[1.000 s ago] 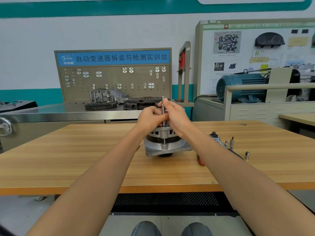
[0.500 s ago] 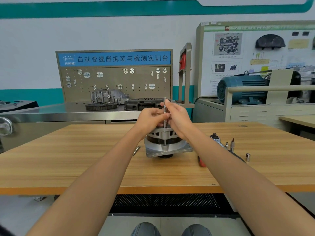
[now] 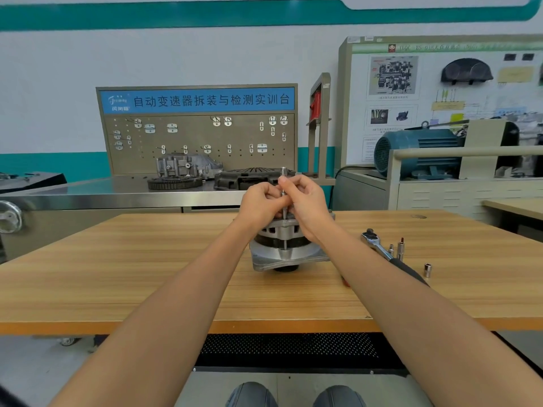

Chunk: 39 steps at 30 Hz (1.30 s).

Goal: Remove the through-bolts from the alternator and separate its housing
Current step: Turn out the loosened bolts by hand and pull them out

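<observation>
Head view: the alternator stands mid-frame on the wooden bench, well back from the near edge. Above it, the left hand and right hand both pinch a thin bolt with curled fingers; its shaft stands upright and runs down into the housing. Tilting the bolt while drawing it could bind it, or it could slip and drop. To the right lie a ratchet and small sockets; the bench left of the alternator offers open room.
</observation>
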Motion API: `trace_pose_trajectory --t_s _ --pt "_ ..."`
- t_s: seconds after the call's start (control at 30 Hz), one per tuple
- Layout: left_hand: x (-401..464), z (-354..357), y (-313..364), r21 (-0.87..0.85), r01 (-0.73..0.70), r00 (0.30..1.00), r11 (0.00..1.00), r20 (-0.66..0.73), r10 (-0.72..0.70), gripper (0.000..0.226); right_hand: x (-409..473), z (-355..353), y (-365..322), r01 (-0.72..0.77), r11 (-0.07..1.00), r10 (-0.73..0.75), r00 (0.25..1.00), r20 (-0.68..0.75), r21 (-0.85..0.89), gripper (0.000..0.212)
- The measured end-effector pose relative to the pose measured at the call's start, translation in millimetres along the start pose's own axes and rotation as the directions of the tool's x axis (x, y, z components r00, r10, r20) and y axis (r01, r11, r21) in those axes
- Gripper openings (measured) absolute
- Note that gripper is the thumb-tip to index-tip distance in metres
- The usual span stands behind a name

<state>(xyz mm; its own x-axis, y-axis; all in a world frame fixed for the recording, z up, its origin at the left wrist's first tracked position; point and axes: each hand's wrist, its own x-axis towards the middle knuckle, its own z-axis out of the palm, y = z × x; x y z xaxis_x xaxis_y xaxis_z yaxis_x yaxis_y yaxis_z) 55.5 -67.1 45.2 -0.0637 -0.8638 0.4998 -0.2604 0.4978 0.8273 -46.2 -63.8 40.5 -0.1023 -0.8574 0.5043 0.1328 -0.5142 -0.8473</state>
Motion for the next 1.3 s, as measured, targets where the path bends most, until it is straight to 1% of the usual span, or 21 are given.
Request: trace_pose_trajectory --t_s 0.1,0.23,0.3,0.37,0.43,0.5,0.63,0.73,0.8,0.83,0.9,0.93,0.97,1.07,1.17,1.3 --pt "-0.6 3.6 0.9 0.028 0.019 0.999 0.999 -0.048 -0.017 0.024 -0.5 -0.4 1.0 0.045 0.998 -0.046 0.999 -0.005 -0.050 0.009" --pt "-1.3 5.5 1.6 0.050 0.017 0.998 0.999 -0.067 -0.014 0.023 -0.2 -0.8 0.6 0.051 0.997 -0.051 0.999 -0.004 -0.066 0.016" --pt "-2.0 2.7 1.1 0.063 -0.002 0.999 0.998 -0.033 0.004 0.020 0.2 -0.5 0.6 0.040 0.996 -0.041 0.999 -0.012 -0.076 0.018" --pt "-3.4 -1.4 1.2 0.063 -0.020 0.999 0.998 0.032 0.018 0.016 0.1 0.5 -0.1 0.028 0.997 -0.029 0.999 -0.016 -0.077 0.018" --pt "-3.8 -5.2 1.0 0.065 -0.025 0.996 0.998 0.082 0.019 0.020 0.3 1.4 -0.2 0.031 0.995 -0.032 0.999 -0.010 -0.092 0.020" --pt "-3.8 -8.8 -0.1 0.047 -0.023 0.995 0.999 0.103 0.018 0.020 0.4 1.6 -0.9 0.031 0.992 -0.031 1.000 0.006 -0.122 0.022" --pt "-1.1 -15.2 -2.9 -0.016 -0.003 0.988 1.000 0.154 0.006 0.010 1.5 1.4 -2.1 0.013 0.986 -0.012 1.000 0.012 -0.165 0.022" --pt "1.2 -15.2 -3.9 -0.040 0.019 0.987 0.999 0.163 -0.012 0.010 2.3 0.1 -1.8 0.002 0.985 -0.001 1.000 0.007 -0.173 0.021" --pt "2.5 -14.1 -4.4 -0.044 0.016 0.989 0.999 0.151 -0.009 0.006 2.3 0.1 -0.6 -0.019 0.991 0.021 1.000 0.019 -0.130 0.018" --pt "2.8 -13.8 -4.7 -0.052 0.019 0.990 0.998 0.143 -0.011 0.003 2.4 0.2 -0.1 -0.028 0.993 0.031 0.999 0.023 -0.118 0.020" --pt "3.5 -13.3 -4.9 -0.069 0.028 0.991 0.997 0.136 -0.019 0.004 3.2 1.1 1.0 -0.032 0.992 0.035 0.999 0.018 -0.124 0.031" --pt "3.9 -12.8 -5.1 -0.076 0.033 0.991 0.997 0.129 -0.023 0.005 3.5 1.4 1.3 -0.028 0.992 0.030 0.999 0.013 -0.119 0.030" --pt "4.4 -12.0 -5.0 -0.080 0.036 0.994 0.996 0.108 -0.027 0.008 3.4 2.0 1.4 -0.025 0.994 0.026 1.000 0.009 -0.107 0.026" --pt "5.7 -10.0 -5.9 -0.046 0.027 0.999 0.999 0.026 -0.026 0.025 2.0 3.2 1.3 -0.024 0.996 0.024 1.000 -0.001 -0.088 0.012" --pt "6.1 -9.6 -6.6 -0.031 0.015 0.999 0.999 0.037 -0.014 0.025 0.7 4.5 -0.1 -0.008 0.993 0.009 1.000 0.006 -0.122 0.005" --pt "5.3 -9.2 -6.6 -0.033 0.007 0.999 0.999 0.048 -0.005 0.018 0.4 3.7 -0.2 -0.003 0.992 0.001 1.000 -0.015 -0.125 0.004"
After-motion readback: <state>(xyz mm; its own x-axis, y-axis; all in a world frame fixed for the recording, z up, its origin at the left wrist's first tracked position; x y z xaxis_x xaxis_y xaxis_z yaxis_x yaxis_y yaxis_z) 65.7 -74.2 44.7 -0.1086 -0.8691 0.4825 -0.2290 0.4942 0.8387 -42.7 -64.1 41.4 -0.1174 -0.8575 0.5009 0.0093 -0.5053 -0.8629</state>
